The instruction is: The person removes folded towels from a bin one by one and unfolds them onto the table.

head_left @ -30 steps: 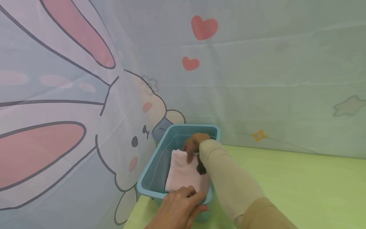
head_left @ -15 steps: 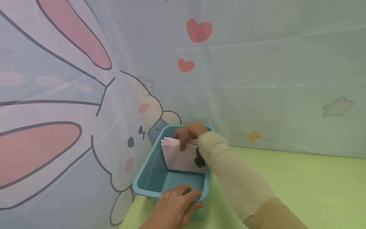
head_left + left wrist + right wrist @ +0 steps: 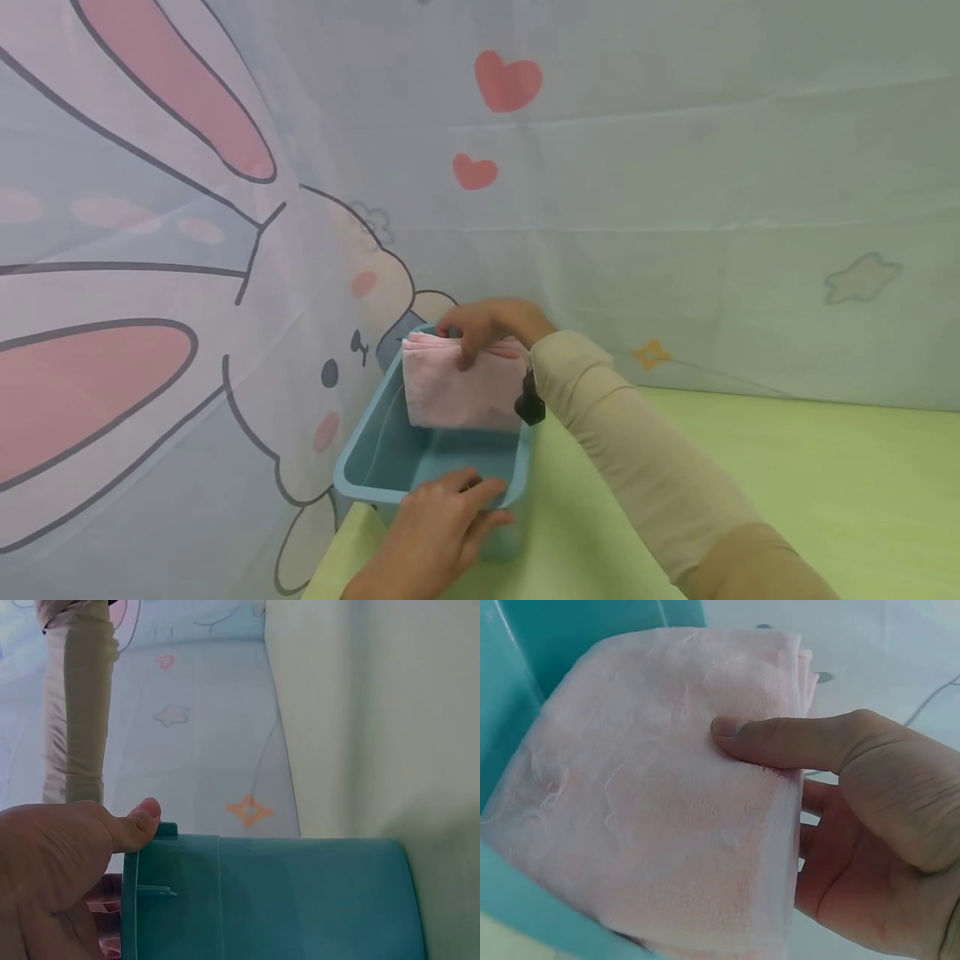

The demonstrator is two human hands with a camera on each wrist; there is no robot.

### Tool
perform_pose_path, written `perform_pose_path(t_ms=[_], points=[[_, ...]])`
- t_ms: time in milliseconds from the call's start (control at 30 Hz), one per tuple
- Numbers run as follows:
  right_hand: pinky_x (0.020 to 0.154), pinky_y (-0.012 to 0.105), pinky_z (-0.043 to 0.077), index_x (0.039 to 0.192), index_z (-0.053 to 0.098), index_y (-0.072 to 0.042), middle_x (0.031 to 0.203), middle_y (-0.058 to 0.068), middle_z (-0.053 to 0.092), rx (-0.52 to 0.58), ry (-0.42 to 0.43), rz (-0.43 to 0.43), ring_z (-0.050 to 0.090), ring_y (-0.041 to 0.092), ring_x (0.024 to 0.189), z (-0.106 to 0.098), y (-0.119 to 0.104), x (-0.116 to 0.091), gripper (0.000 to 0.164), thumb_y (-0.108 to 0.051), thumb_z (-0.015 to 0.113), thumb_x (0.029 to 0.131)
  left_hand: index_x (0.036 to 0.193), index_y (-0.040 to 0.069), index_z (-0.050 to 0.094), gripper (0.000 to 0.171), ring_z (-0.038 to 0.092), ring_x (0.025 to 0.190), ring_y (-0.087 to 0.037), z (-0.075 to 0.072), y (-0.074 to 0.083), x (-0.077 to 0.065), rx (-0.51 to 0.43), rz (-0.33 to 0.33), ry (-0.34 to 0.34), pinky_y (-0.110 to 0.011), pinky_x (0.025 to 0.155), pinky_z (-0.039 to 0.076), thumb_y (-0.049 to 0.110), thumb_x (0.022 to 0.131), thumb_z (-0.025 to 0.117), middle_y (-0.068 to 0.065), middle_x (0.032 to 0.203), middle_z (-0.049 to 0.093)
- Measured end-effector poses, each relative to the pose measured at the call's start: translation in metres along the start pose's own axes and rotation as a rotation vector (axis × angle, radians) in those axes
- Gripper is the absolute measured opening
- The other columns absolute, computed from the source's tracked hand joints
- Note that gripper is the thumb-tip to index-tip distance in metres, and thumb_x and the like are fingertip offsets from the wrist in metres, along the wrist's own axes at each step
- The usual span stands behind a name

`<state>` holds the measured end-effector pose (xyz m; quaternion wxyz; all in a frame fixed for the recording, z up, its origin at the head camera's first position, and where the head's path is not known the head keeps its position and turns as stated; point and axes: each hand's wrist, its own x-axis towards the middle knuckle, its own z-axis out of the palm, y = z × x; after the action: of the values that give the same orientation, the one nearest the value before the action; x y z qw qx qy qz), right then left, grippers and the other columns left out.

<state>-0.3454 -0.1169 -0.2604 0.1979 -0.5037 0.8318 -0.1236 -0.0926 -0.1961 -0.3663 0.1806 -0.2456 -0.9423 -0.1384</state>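
Observation:
A folded pink towel (image 3: 457,387) hangs upright in the far half of a teal plastic bin (image 3: 431,492). My right hand (image 3: 491,325) pinches its top edge, thumb on the near face and fingers behind. In the right wrist view the towel (image 3: 675,787) shows several layers at its folded edge, with the right hand (image 3: 877,802) gripping it. My left hand (image 3: 438,533) holds the bin's near rim. The left wrist view shows the left hand (image 3: 67,870) with its thumb over the rim and fingers curled inside, beside the bin's outer wall (image 3: 285,900).
The bin stands on a light green table surface (image 3: 735,483), close to a hanging cloth backdrop (image 3: 637,167) printed with a rabbit and hearts. A small black device (image 3: 530,407) is at the right wrist, below the beige sleeve (image 3: 630,442).
My right hand has lifted the towel from lying in the bin to hanging upright, exposing the bin's floor. My left hand stays on the near rim. The view has shifted slightly right.

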Motion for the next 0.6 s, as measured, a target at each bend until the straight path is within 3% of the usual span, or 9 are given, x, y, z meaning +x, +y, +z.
perform_pose_path(t_ms=[433, 600], points=[[0.079, 0.033, 0.048, 0.113, 0.062, -0.012, 0.095, 0.007, 0.062, 0.02, 0.075, -0.083, 0.058, 0.021, 0.088, -0.027, -0.007, -0.022, 0.025, -0.012, 0.074, 0.09, 0.112, 0.016, 0.076, 0.02, 0.061, 0.074, -0.01, -0.001, -0.013, 0.005, -0.003, -0.061, -0.012, -0.033, 0.063, 0.053, 0.03, 0.096, 0.075, 0.006, 0.091, 0.064], [0.074, 0.031, 0.045, 0.106, 0.06, -0.011, 0.092, 0.005, 0.06, 0.004, 0.11, -0.113, 0.056, 0.02, 0.086, -0.034, -0.009, -0.028, 0.021, -0.011, 0.074, 0.09, 0.111, 0.015, 0.076, 0.021, 0.059, 0.072, -0.007, 0.0, -0.021, 0.006, -0.024, -0.045, 0.004, -0.03, 0.062, 0.052, 0.03, 0.096, 0.075, 0.006, 0.092, 0.065]])
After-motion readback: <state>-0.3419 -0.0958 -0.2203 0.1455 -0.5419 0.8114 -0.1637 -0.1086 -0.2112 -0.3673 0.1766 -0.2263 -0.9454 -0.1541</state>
